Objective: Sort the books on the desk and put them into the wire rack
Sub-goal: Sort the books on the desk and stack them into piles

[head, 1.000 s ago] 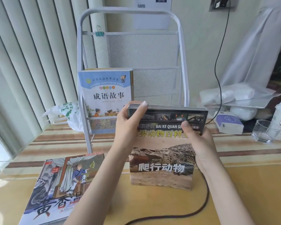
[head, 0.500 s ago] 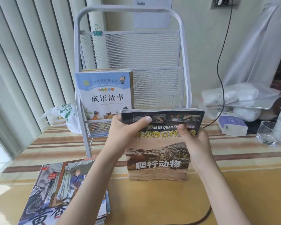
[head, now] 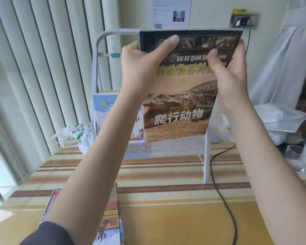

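Before the white wire mesh rack (head: 166, 147), a crocodile-covered reptile book (head: 182, 96) is clamped upright by the left hand (head: 145, 64) and right hand (head: 230, 76), each grip curled round a top corner.

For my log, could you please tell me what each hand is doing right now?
Left hand: grips the reptile book near its top.
Right hand: grips the same book's right edge.

Bare forearms; dark sleeve (head: 49, 234) on left arm; short unpainted nails.
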The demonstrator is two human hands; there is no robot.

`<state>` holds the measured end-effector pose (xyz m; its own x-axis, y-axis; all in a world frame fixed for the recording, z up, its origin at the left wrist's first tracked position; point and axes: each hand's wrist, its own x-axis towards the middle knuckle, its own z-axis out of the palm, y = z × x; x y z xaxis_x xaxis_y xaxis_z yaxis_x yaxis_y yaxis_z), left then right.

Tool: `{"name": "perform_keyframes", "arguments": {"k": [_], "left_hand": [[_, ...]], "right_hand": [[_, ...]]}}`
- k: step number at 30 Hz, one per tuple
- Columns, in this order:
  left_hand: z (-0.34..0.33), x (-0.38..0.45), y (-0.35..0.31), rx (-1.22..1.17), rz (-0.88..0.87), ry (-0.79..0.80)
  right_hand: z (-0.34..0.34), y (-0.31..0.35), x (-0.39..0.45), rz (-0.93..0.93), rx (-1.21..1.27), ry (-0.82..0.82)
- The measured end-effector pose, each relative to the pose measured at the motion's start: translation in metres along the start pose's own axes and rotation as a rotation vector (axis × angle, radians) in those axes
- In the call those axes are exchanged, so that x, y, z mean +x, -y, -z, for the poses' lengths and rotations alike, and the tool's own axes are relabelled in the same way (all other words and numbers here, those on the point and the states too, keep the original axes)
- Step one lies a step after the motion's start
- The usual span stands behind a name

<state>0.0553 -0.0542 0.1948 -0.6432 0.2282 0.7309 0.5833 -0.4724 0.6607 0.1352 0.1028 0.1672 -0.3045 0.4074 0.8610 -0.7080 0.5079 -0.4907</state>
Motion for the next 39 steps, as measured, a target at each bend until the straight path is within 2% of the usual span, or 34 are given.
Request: {"name": "perform_keyframes", "arguments": {"k": [8, 14, 20, 27, 29, 32, 35, 39], "left_hand": [[-0.02, 0.046, 0.044, 0.093, 0.052, 0.005], [-0.007, 0.048, 0.086, 0.175, 0.119, 0.037], [0.013, 0.065, 0.101, 0.56, -0.068, 0.238], [0.01, 0.069, 0.113, 1.131, -0.283, 0.447], [0.008, 0.072, 0.113, 1.253, -0.298, 0.539], [0.006, 0.077, 0.11, 1.313, -0.206, 0.679], [0.006, 0.078, 0.11, 1.374, -0.255, 0.736], [0.008, 0.083, 0.112, 1.22, -0.18, 0.785]], "right_hand": [[0.012, -0.038, 0.036, -0.069, -0.07, -0.005], [0.014, -0.069, 0.028, -0.127, -0.201, 0.089], [0.021, -0.084, 0.026, -0.174, -0.325, 0.179], [0.03, -0.092, 0.019, -0.204, -0.695, 0.361], [0.031, -0.092, 0.021, -0.202, -0.782, 0.393], [0.027, -0.088, 0.025, -0.206, -0.885, 0.404], [0.026, -0.087, 0.025, -0.208, -0.857, 0.391], [0.024, -0.093, 0.02, -0.19, -0.833, 0.333]]}}
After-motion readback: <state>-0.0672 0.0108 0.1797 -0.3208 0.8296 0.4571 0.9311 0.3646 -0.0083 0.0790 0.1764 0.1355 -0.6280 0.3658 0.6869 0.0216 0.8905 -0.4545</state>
